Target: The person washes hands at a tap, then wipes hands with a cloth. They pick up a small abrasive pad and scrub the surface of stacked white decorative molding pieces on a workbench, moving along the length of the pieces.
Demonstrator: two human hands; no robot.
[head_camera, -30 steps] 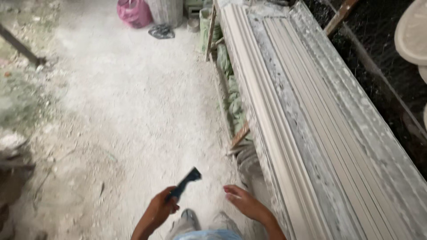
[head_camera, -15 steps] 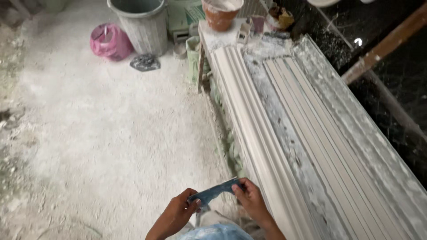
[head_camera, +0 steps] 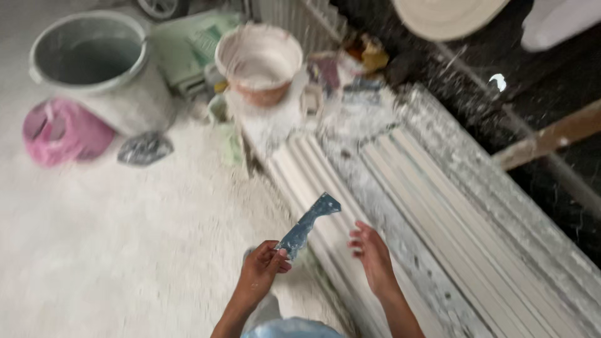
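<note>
My left hand (head_camera: 261, 272) pinches the lower end of a flat, blue-grey metal scraper blade (head_camera: 308, 224) that points up and to the right. My right hand (head_camera: 372, 255) hovers just right of the blade with its fingers spread and nothing in it. Both hands are above the near end of a long white plaster moulding (head_camera: 325, 206), which lies on a long bench covered with ribbed plaster strips (head_camera: 438, 213).
On the dusty white floor (head_camera: 125, 250) stand a grey bucket (head_camera: 94, 62) and a pink bag (head_camera: 59, 131), with a dark scrap (head_camera: 144, 148) beside them. A plaster-caked orange tub (head_camera: 260, 62) sits at the bench's far end. A wooden slat (head_camera: 551, 138) leans at right.
The view has swung forward toward the bench's far end. My right hand has let go of the blade, which only my left hand holds now.
</note>
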